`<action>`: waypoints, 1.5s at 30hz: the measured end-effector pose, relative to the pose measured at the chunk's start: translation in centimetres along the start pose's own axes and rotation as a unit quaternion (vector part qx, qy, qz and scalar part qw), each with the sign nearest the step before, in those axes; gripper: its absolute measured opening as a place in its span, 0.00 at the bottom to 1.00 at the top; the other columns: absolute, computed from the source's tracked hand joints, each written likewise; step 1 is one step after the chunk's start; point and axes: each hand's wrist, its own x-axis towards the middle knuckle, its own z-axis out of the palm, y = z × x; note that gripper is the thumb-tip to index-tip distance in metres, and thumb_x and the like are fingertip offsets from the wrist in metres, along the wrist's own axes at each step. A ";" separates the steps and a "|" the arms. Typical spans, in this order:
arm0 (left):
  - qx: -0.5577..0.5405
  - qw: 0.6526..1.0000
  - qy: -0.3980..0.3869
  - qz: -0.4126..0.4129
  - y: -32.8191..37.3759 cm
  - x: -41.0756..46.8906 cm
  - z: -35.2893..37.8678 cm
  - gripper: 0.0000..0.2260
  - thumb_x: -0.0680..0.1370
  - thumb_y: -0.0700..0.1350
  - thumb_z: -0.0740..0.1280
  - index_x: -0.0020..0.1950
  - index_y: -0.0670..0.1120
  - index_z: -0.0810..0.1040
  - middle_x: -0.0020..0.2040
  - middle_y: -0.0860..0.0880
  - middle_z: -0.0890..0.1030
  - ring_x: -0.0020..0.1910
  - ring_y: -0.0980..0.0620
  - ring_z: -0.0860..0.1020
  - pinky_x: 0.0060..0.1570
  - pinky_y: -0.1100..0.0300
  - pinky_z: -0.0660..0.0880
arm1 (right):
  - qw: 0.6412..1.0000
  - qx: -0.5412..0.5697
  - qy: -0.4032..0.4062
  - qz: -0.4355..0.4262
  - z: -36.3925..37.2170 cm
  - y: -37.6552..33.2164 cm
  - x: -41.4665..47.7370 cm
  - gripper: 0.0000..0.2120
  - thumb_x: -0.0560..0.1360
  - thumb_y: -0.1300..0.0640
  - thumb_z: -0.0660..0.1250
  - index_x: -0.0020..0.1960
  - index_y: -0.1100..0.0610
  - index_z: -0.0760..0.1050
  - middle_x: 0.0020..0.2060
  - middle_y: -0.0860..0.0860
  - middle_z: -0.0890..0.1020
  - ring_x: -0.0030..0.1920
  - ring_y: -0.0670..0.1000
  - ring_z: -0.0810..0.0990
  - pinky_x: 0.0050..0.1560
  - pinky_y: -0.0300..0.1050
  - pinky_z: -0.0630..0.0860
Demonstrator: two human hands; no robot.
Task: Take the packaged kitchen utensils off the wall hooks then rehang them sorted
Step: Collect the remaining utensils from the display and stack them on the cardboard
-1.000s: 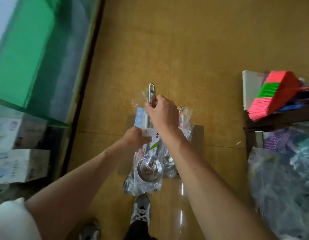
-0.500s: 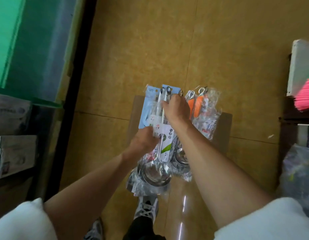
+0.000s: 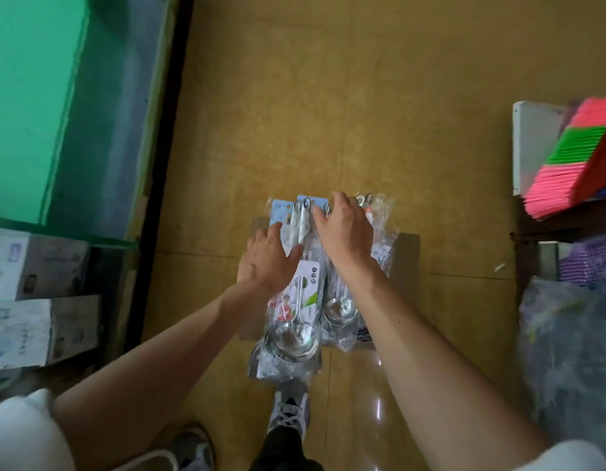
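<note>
Several packaged steel ladles [image 3: 296, 314] in clear plastic with printed cards lie in a pile on a flat piece of cardboard [image 3: 405, 263] on the floor. A second ladle pack [image 3: 337, 311] lies beside the first, and packs with orange handles [image 3: 379, 226] lie at the right of the pile. My left hand [image 3: 267, 260] rests flat on the left packs with fingers spread. My right hand [image 3: 344, 232] lies over the handle ends of the middle packs, fingers relaxed and holding nothing that I can see.
Yellow floor tiles [image 3: 328, 113] stretch ahead. A green counter [image 3: 40, 107] and stacked boxes [image 3: 36, 294] stand at the left. At the right are a shelf with a pink and green broom [image 3: 576, 158] and bagged goods [image 3: 573, 362]. My shoes [image 3: 289, 413] are below the pile.
Both hands have let go of the ladle pack and opened. They now lie spread on the pile, which sits on the cardboard.
</note>
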 end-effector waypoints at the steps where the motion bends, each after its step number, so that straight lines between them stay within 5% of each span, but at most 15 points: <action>1: 0.008 1.000 0.005 0.008 1.0 -0.6 -1.1 0.30 0.81 0.58 0.59 0.79 0.46 0.57 0.73 0.43 0.66 0.72 0.43 0.65 0.69 0.48 0.67 | 1.000 0.000 0.006 0.002 -1.4 -0.3 -0.5 0.23 0.81 0.46 0.63 0.71 0.58 0.69 0.62 0.56 0.77 0.63 0.58 0.75 0.56 0.50 0.72; 6: 0.055 0.995 0.042 0.066 6.8 -4.6 -6.7 0.35 0.79 0.66 0.52 0.80 0.49 0.50 0.79 0.43 0.57 0.77 0.42 0.57 0.75 0.46 0.55 | 0.998 0.009 0.054 0.015 -9.0 -1.3 -3.9 0.31 0.81 0.41 0.59 0.76 0.58 0.63 0.69 0.59 0.72 0.69 0.60 0.70 0.65 0.54 0.68; 10: 0.139 0.971 0.109 0.161 10.9 -9.5 -11.9 0.39 0.76 0.71 0.45 0.81 0.51 0.45 0.81 0.42 0.48 0.79 0.42 0.47 0.76 0.41 0.45 | 0.994 -0.018 0.105 0.016 -17.1 -0.3 -9.2 0.37 0.81 0.34 0.50 0.81 0.56 0.54 0.79 0.60 0.57 0.79 0.60 0.55 0.77 0.60 0.53; 15: 0.245 0.906 0.202 0.280 15.7 -16.3 -17.9 0.40 0.76 0.73 0.42 0.81 0.49 0.49 0.80 0.39 0.50 0.79 0.37 0.48 0.75 0.35 0.46 | 0.979 -0.046 0.196 0.027 -26.6 1.9 -17.2 0.40 0.78 0.31 0.45 0.80 0.56 0.57 0.79 0.61 0.58 0.78 0.62 0.56 0.76 0.63 0.56; 23: 0.277 0.825 0.225 0.438 26.7 -30.2 -21.4 0.39 0.78 0.71 0.46 0.80 0.47 0.53 0.80 0.39 0.52 0.78 0.36 0.51 0.74 0.33 0.48 | 0.942 -0.082 0.305 0.110 -39.6 5.7 -31.5 0.37 0.80 0.32 0.48 0.80 0.55 0.58 0.78 0.59 0.61 0.78 0.60 0.58 0.76 0.62 0.57; 34: 0.268 0.723 0.190 0.607 40.8 -49.5 -6.2 0.38 0.78 0.70 0.48 0.79 0.46 0.58 0.78 0.38 0.57 0.77 0.35 0.55 0.73 0.34 0.49 | 0.883 -0.103 0.368 0.273 -46.1 23.0 -54.3 0.38 0.80 0.32 0.45 0.79 0.56 0.59 0.78 0.61 0.59 0.78 0.62 0.56 0.77 0.63 0.55; 45: 0.277 0.611 0.076 0.738 44.4 -72.2 15.1 0.37 0.78 0.69 0.49 0.78 0.44 0.61 0.78 0.37 0.58 0.76 0.34 0.58 0.71 0.31 0.54 | 0.806 -0.070 0.383 0.446 -42.1 38.5 -80.2 0.37 0.80 0.32 0.47 0.80 0.55 0.58 0.79 0.59 0.58 0.79 0.61 0.54 0.77 0.63 0.53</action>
